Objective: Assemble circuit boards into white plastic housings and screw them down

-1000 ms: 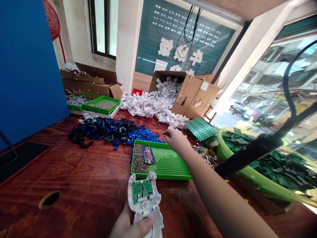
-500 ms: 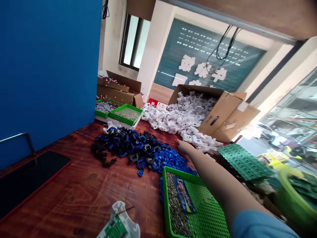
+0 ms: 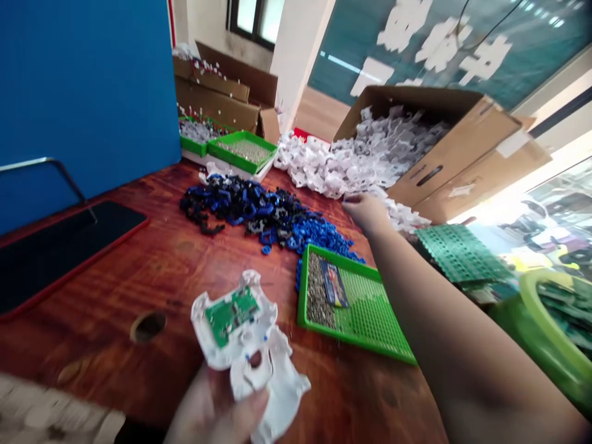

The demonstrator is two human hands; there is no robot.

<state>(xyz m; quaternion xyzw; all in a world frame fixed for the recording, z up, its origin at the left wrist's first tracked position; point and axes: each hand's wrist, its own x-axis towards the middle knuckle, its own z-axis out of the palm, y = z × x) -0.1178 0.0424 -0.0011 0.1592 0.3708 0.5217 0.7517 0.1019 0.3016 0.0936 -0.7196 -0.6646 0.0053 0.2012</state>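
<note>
In the head view my left hand (image 3: 222, 413) is closed around white plastic housing pieces at the bottom. One white housing shell (image 3: 213, 354) carries a green circuit board (image 3: 231, 314). A second white shell piece (image 3: 282, 382) overlaps it at the lower right, under my thumb. My right hand (image 3: 367, 213) is stretched far forward, between the heap of white shells (image 3: 324, 166) and the small blue rings (image 3: 319, 237). Its fingers are curled together, with a small dark-blue spot at their tips that I cannot make out.
A green tray (image 3: 370, 308) holds small metal parts and a printed packet (image 3: 333, 283). Black and blue parts (image 3: 240, 200) lie behind it. A cardboard box (image 3: 457, 154) spills white shells. At left are a blue panel (image 3: 87, 86) and a dark red-edged board (image 3: 69, 253).
The view has tilted down, bringing my left hand and the second white shell into sight. My right arm remains extended over the same area, its hand near the white heap.
</note>
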